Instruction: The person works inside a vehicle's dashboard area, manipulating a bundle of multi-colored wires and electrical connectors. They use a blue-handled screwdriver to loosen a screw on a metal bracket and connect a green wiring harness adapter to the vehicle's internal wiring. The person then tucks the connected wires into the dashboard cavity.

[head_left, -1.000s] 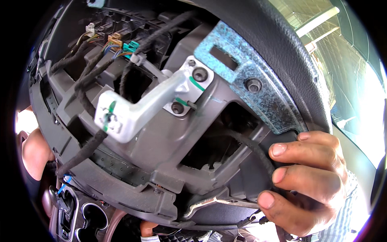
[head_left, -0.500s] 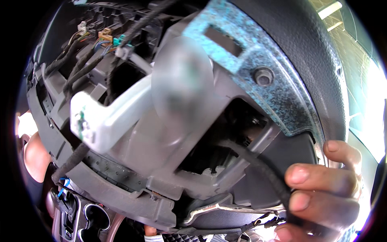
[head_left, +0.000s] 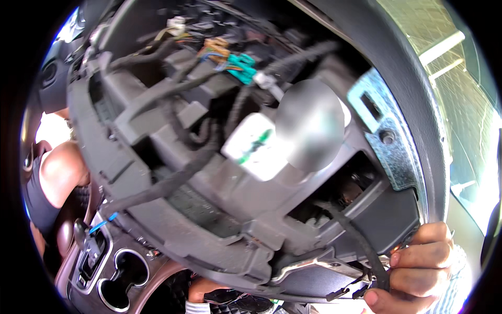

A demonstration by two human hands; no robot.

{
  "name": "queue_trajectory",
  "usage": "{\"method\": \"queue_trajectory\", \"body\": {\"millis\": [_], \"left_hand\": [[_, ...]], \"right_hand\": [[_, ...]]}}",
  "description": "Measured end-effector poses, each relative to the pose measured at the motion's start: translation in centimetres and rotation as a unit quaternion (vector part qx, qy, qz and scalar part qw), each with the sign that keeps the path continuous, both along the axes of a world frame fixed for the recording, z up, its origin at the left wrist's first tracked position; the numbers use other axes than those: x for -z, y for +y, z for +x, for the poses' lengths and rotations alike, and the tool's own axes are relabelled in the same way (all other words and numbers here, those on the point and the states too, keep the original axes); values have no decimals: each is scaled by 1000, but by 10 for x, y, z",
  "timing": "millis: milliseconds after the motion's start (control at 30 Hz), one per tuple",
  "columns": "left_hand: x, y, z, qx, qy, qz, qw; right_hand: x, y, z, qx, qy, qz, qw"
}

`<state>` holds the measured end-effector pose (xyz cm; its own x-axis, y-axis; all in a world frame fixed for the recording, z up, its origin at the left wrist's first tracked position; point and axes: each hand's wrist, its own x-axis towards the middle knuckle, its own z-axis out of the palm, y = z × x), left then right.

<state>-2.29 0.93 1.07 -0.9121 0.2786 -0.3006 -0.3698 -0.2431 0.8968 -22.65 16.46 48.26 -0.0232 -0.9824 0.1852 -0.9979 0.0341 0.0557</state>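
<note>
A dark grey dashboard frame point(head_left: 130, 178) fills the view, with black wrapped harnesses, a teal connector point(head_left: 241, 69) and a tan connector point(head_left: 215, 49). Its white bracket point(head_left: 256, 146) has green marks and a blurred patch over its upper part. A speckled blue metal plate point(head_left: 393, 159) lines the right side. My right hand point(head_left: 418, 267) has its fingers curled round the frame's lower right edge, beside a hanging harness. My left hand point(head_left: 206, 288), above a striped cuff at the bottom centre, reaches under the frame; its fingers are hidden.
Another person's bare arm and dark top point(head_left: 63, 172) are at the left. The centre console point(head_left: 94, 282) with two cup holders is at lower left. A padded dashboard top point(head_left: 423, 115) borders the windscreen point(head_left: 465, 104), through which a roof with lights shows.
My right hand has moved down and right in the picture. The view now takes in more of the dashboard's left side, the bracket appearing smaller and farther right. More of my left hand shows below.
</note>
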Motion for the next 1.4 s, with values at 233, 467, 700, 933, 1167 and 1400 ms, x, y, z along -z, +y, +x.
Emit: {"method": "queue_trajectory", "body": {"millis": [233, 467, 700, 933, 1167, 1400], "left_hand": [[-3, -11, 15, 90, -25, 37, 995], [-4, 0, -8, 97, -15, 82, 992], [16, 3, 5, 70, 21, 92, 993], [12, 8, 7, 82, 28, 89, 992], [12, 11, -1, 61, 72, 60, 994], [1, 7, -4, 74, 32, 64, 995]], "right_hand": [[-4, -2, 1, -18, 56, 78, 995], [-1, -14, 11, -26, 112, 88, 990], [-5, -61, 17, -61, 44, 131, 989], [23, -178, 24, -141, 123, 55, 981], [50, -212, 13, -45, 224, 146, 962], [43, -200, 1, -28, 160, 90, 983]]}}
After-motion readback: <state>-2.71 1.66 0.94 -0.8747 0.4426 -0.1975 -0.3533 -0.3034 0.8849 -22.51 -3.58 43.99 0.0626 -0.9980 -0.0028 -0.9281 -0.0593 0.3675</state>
